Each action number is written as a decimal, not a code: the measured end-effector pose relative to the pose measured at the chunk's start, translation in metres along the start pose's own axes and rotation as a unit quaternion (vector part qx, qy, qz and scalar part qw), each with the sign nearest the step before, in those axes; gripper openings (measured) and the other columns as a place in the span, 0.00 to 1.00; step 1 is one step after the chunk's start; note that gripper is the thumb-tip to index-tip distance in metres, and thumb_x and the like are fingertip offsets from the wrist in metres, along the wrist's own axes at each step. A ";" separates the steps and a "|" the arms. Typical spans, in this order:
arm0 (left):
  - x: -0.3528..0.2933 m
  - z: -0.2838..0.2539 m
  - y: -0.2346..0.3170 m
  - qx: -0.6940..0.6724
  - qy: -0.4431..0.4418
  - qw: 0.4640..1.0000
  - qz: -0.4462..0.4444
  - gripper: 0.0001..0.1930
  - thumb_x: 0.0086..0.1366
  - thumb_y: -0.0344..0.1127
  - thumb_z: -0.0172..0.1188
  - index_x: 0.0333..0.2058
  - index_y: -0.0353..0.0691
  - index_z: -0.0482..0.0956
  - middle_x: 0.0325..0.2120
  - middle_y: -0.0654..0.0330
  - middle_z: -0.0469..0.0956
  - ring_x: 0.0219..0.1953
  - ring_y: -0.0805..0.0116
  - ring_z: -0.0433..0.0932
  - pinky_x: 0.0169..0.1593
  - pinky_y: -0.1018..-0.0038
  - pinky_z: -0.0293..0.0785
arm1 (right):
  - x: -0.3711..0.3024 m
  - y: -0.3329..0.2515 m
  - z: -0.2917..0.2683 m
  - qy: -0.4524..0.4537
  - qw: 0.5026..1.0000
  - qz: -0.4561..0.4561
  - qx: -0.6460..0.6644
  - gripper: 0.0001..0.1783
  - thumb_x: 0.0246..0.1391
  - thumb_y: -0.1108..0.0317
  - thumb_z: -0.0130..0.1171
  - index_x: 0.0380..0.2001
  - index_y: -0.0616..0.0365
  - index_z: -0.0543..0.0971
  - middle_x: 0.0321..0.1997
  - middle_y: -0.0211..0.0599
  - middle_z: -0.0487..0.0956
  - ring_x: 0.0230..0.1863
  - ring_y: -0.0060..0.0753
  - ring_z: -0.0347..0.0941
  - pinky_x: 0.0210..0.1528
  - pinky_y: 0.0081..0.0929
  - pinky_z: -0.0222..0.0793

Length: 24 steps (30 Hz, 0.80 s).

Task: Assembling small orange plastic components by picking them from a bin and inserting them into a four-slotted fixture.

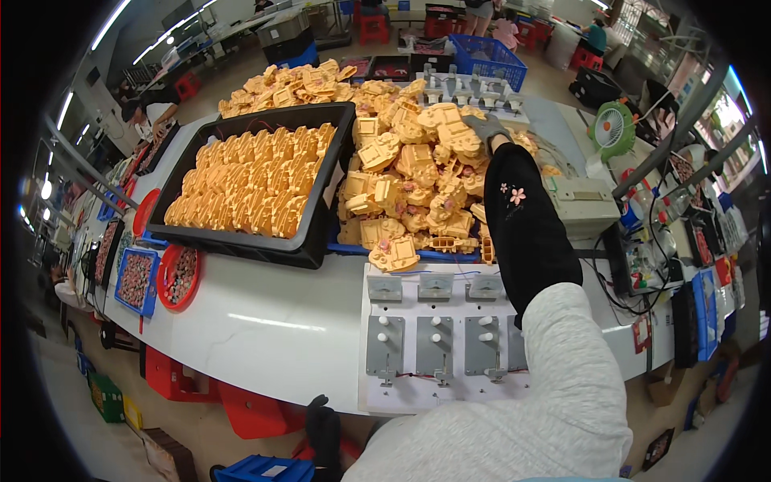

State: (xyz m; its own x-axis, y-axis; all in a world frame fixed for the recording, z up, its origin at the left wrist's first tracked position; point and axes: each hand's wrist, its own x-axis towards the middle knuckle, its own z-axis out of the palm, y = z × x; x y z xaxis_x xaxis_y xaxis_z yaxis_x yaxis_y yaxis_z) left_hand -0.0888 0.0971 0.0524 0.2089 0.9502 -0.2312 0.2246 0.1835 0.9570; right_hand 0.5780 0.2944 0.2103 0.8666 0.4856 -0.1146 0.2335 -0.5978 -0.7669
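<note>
My right hand (487, 128), in a grey glove with a black sleeve on the forearm, reaches far over the table to a heaped pile of yellow plastic casings (418, 165). Its fingers close on the right edge of a yellow plastic casing (450, 128) at the top of the heap. Low in the picture, left of my body, a dark shape (323, 434) looks like my left hand and forearm hanging below the table edge; its fingers do not show clearly. Left of the pile, a black tray (297, 255) holds yellow casings in tidy rows.
A white test board (409, 394) with grey switch plates and small meters lies in front of the pile. Red (193, 299) and blue (152, 305) trays of small parts stand left. To the right are a beige box (582, 201) and a green fan (612, 128).
</note>
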 end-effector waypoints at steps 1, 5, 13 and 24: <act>0.002 -0.001 0.000 0.006 0.000 1.000 0.010 0.15 0.48 0.22 0.53 0.37 0.36 0.72 0.40 0.59 0.72 0.37 0.73 0.69 0.39 0.79 0.66 | -0.001 0.004 -0.001 -0.018 1.000 0.016 -0.007 0.47 0.38 0.39 0.54 0.60 0.48 0.55 0.64 0.44 0.53 0.63 0.45 0.50 0.60 0.39 0.50; 0.000 -0.006 -0.004 0.048 -0.003 0.999 0.016 0.16 0.48 0.22 0.55 0.39 0.35 0.72 0.41 0.58 0.71 0.39 0.71 0.70 0.42 0.76 0.67 | -0.022 0.011 -0.014 0.048 0.998 -0.040 0.007 0.42 0.38 0.42 0.55 0.55 0.56 0.63 0.58 0.47 0.63 0.59 0.44 0.59 0.58 0.32 0.54; -0.032 -0.050 -0.019 0.141 0.148 0.978 0.045 0.16 0.55 0.27 0.46 0.43 0.34 0.71 0.39 0.52 0.73 0.43 0.63 0.71 0.49 0.71 0.65 | -0.099 0.095 -0.010 0.035 0.925 -0.376 -0.041 0.19 0.55 0.67 0.38 0.47 0.62 0.68 0.47 0.46 0.69 0.50 0.40 0.63 0.51 0.28 0.58; -0.095 -0.051 -0.138 0.072 0.448 0.889 -0.057 0.14 0.56 0.27 0.48 0.41 0.41 0.73 0.35 0.57 0.74 0.37 0.64 0.74 0.41 0.73 0.69 | -0.275 -0.012 0.207 -0.220 0.897 -0.347 0.162 0.15 0.48 0.65 0.56 0.39 0.62 0.77 0.22 0.25 0.70 0.23 0.16 0.59 0.26 0.14 0.56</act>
State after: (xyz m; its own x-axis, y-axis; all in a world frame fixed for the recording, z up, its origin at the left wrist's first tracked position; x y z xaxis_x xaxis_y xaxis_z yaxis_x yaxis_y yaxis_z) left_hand -0.1879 -0.0061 -0.0490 -0.6503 0.7591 -0.0308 0.3292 0.3181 0.8891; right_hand 0.2457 0.3000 0.1200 0.2882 0.9161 0.2788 0.4473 0.1287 -0.8851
